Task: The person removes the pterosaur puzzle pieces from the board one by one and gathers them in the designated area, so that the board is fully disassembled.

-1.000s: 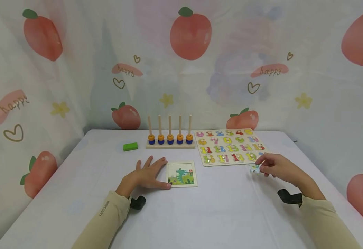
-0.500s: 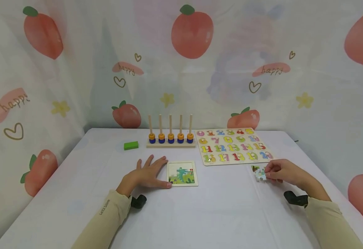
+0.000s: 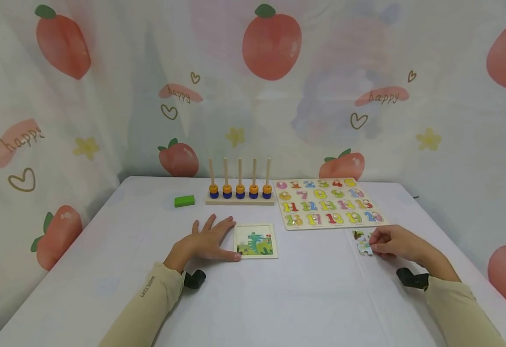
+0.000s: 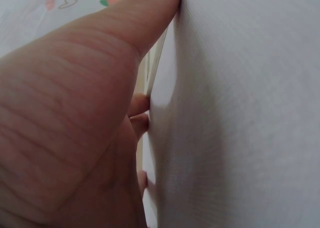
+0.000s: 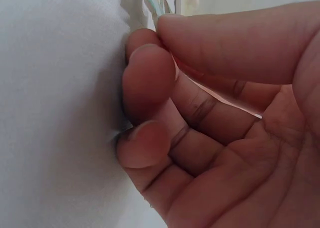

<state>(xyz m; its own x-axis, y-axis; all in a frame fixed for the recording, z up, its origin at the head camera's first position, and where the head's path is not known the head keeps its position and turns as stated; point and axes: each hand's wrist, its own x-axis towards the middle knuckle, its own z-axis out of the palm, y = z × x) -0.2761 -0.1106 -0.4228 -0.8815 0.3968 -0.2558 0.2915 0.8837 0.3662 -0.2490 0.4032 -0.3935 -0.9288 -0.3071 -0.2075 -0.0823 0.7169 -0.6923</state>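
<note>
A square puzzle tray (image 3: pixel 256 224) with a pale rim lies in the middle of the table, a green dinosaur picture (image 3: pixel 259 245) filling its lower right part. My left hand (image 3: pixel 207 243) is spread flat at its left side, with the thumb touching the lower left corner. In the left wrist view, the tray edge (image 4: pixel 159 58) shows past the thumb. To the right, my right hand (image 3: pixel 402 246) pinches a jigsaw piece (image 3: pixel 362 243) between thumb and fingers, low over the cloth. Only a sliver of the piece (image 5: pixel 152 0) shows in the right wrist view.
Behind the right hand lies a number peg puzzle board (image 3: pixel 324 225). A wooden stacking rack (image 3: pixel 240 202) with several pegs, orange and blue beads on them, stands at the back. Left of it is a green block (image 3: pixel 184 201). Printed curtains border the white-covered table (image 3: pixel 300 308).
My right hand has shifted a little right and toward me, and more of the jigsaw piece shows. The left hand stays by the tray. The whole view has shifted slightly.
</note>
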